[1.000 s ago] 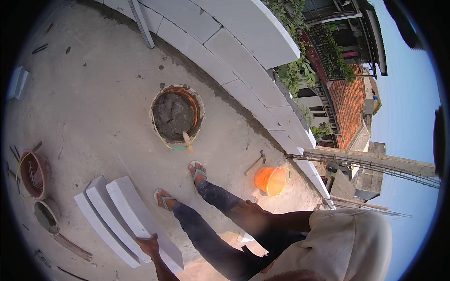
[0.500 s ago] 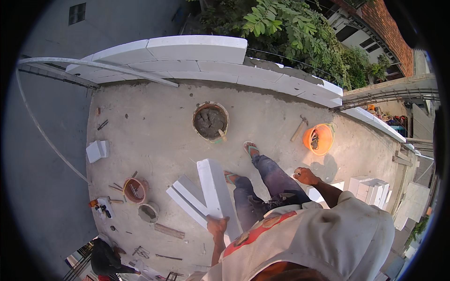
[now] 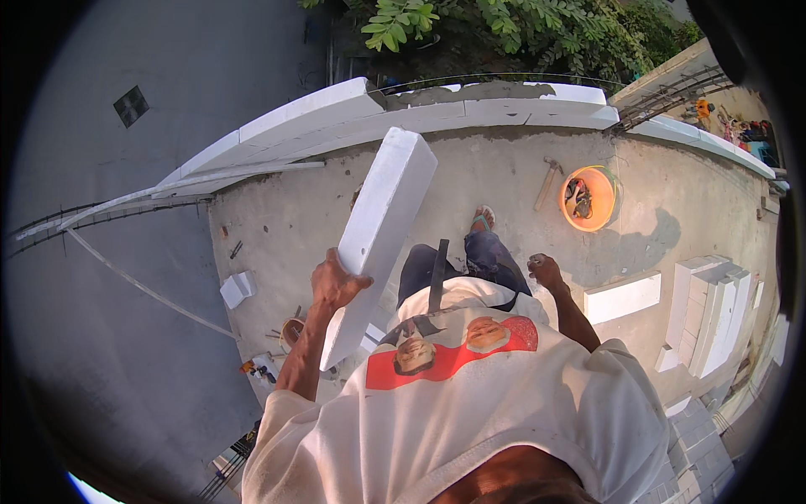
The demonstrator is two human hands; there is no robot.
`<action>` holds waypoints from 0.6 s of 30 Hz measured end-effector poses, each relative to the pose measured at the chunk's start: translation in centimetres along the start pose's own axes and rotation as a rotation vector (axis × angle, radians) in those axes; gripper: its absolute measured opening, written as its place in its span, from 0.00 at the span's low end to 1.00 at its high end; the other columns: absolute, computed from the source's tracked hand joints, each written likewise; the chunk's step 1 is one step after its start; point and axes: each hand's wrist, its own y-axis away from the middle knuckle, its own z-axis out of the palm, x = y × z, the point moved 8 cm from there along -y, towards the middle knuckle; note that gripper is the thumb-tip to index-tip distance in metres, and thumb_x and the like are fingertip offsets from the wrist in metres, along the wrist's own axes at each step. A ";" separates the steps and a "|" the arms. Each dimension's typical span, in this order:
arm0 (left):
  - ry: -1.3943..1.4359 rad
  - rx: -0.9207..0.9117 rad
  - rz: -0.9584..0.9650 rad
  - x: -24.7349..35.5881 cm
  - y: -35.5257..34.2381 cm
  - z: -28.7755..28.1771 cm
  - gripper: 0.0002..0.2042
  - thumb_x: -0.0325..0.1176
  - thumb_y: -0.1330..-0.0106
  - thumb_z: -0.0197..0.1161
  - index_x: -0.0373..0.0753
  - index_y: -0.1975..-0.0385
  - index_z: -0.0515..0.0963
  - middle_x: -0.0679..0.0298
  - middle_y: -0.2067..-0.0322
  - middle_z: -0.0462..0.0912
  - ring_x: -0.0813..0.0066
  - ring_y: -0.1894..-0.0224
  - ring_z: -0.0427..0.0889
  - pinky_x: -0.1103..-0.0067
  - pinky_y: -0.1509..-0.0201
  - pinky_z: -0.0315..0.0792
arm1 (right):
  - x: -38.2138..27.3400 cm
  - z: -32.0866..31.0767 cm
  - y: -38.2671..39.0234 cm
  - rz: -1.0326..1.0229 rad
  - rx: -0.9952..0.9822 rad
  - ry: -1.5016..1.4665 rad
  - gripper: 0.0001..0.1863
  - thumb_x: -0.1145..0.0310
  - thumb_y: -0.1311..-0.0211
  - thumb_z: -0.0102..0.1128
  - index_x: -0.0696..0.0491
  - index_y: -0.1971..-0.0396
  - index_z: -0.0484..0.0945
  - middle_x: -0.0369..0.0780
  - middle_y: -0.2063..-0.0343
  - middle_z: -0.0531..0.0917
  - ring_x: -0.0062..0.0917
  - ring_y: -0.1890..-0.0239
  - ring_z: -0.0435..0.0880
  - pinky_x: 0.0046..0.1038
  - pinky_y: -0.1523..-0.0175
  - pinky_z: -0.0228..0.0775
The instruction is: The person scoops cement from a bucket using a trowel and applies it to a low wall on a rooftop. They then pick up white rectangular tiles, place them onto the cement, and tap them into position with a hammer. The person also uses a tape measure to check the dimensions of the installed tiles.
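Left hand (image 3: 337, 283)'s gripping a white block (image 3: 384, 223) in front of the body; right hand (image 3: 546, 272)'s half curled, can't tell if it's holding anything. The low wall (image 3: 495, 112)'s top row stops partway, grey mortar (image 3: 470, 93) beyond still uncovered.

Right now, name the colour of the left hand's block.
The block is white; head view shows it.
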 end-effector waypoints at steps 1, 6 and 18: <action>-0.053 0.014 0.074 2.9 -1.8 -2.3 0.45 0.47 0.60 0.82 0.22 0.44 0.72 0.38 0.60 0.88 0.41 0.57 0.90 0.63 0.47 0.83 | 1.4 -1.0 0.0 0.032 0.042 -0.020 0.19 0.62 0.31 0.64 0.59 0.47 0.83 0.42 0.67 0.89 0.26 0.70 0.90 0.31 0.68 0.80; -0.327 0.102 0.339 16.8 -9.1 -13.1 0.44 0.47 0.61 0.81 0.22 0.46 0.74 0.39 0.63 0.89 0.44 0.62 0.91 0.64 0.50 0.84 | 5.6 -2.7 2.8 0.197 0.193 -0.177 0.19 0.62 0.32 0.65 0.57 0.46 0.83 0.41 0.65 0.89 0.25 0.71 0.89 0.29 0.73 0.77; -0.649 0.037 0.875 44.4 -30.4 -17.5 0.48 0.61 0.59 0.81 0.23 0.46 0.76 0.41 0.60 0.88 0.46 0.57 0.90 0.63 0.48 0.83 | 9.6 9.3 12.2 0.517 0.513 -0.442 0.25 0.58 0.31 0.65 0.57 0.39 0.79 0.44 0.62 0.89 0.31 0.68 0.91 0.33 0.73 0.80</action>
